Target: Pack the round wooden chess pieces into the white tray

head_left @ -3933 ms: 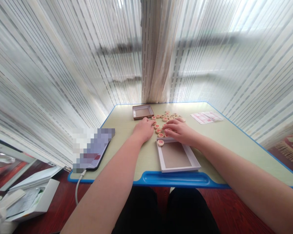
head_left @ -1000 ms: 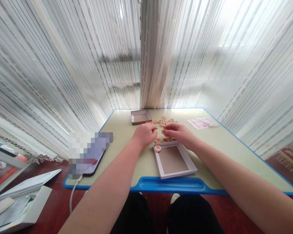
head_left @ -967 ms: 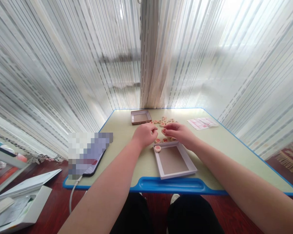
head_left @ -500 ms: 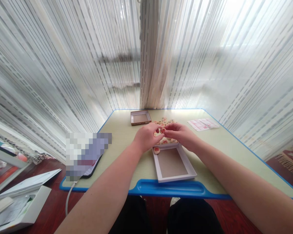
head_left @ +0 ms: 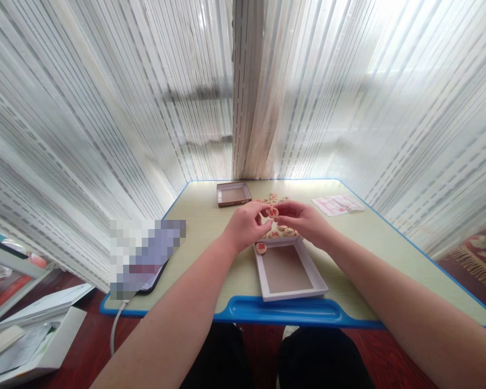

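Note:
A round wooden Chinese chess piece [head_left: 272,212] with a red character faces me above the table. My right hand [head_left: 299,219] pinches it at its right side, between thumb and fingers. From the left, the fingertips of my left hand [head_left: 245,226] reach up to the piece's edge, while its thumb stands apart below. Another red-marked piece [head_left: 261,247] lies at the near box's far left corner. This shallow white box [head_left: 316,275] stands in front of me. Behind it are several loose pieces [head_left: 289,232], partly hidden by my hands.
A second shallow box, brown-sided [head_left: 234,203], stands at the table's back left. A printed paper sheet [head_left: 337,205] lies at the right. At the left is a phone [head_left: 152,259], partly pixelated, with a white cable. The blue table edge has a tray groove [head_left: 283,311].
The held piece has risen slightly and turned its red face more toward me. My hands stay close together in almost the same place. The view has shifted a little.

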The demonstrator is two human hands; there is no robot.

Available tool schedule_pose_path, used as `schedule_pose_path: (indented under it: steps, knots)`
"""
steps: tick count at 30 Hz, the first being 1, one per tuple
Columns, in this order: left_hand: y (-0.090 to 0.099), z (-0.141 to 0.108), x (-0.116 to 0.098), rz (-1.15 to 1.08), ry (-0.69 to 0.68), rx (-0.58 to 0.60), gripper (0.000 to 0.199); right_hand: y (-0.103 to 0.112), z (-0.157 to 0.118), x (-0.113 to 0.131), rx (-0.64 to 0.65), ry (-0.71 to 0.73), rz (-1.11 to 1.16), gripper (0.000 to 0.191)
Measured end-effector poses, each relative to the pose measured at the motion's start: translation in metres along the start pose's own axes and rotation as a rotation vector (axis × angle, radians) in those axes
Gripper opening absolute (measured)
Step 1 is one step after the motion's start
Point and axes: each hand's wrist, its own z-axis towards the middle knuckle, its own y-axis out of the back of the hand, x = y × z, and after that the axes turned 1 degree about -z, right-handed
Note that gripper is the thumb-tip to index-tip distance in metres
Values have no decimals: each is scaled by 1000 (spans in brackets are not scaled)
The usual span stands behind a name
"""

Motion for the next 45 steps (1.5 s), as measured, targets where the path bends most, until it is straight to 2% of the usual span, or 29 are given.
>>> schedule_pose_path:
  steps: [10, 15, 18, 22, 26, 29, 34, 45]
  knots:
    - [-2, 2, 6, -150, 68, -8, 22, 2, 0, -1, -29, 103, -188, 33]
    - [2, 1, 2, -172, 189, 22, 26, 3, -1, -2, -47, 145, -348, 34]
    - [5, 3, 8, -94, 295, 2, 21, 3, -3, -1, -11, 182, -436, 33]
    - [7, 3, 21, -55, 394, 77, 18, 2, -8, 6, 105, 257, -625, 26]
    - [4, 2, 28, -24, 346, 62, 23, -4, -13, 12, 247, 321, -779, 19]
    - [2, 1, 29, -73, 327, 73, 22, -7, -14, 11, 284, 374, -829, 17]
    - [2, 1, 28, -117, 365, 186, 23, -9, -14, 5, 294, 407, -873, 16]
    - [2, 1, 29, -96, 347, 223, 20, -15, -15, -1, 255, 474, -900, 15]
